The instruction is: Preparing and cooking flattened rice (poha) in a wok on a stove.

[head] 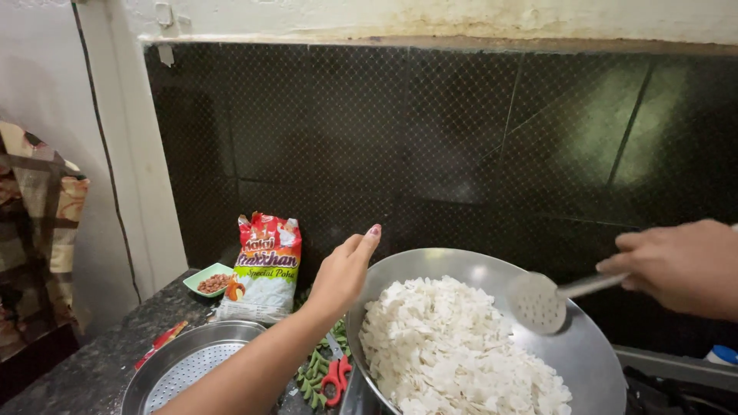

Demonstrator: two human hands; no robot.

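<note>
A wide steel pan (592,361) holds a heap of white flattened rice flakes (453,350). My left hand (344,270) rests on the pan's left rim with its fingers stretched out, holding nothing. My right hand (680,265) grips the handle of a perforated steel skimmer (538,302), whose round head hovers just above the flakes near the pan's right side.
A red and white packet (265,265) leans against the dark tiled wall. Beside it sit a small green bowl of nuts (210,280), a steel sieve plate (184,365), red-handled scissors (336,373) and green chillies (314,376) on the speckled counter. A cloth hangs at left.
</note>
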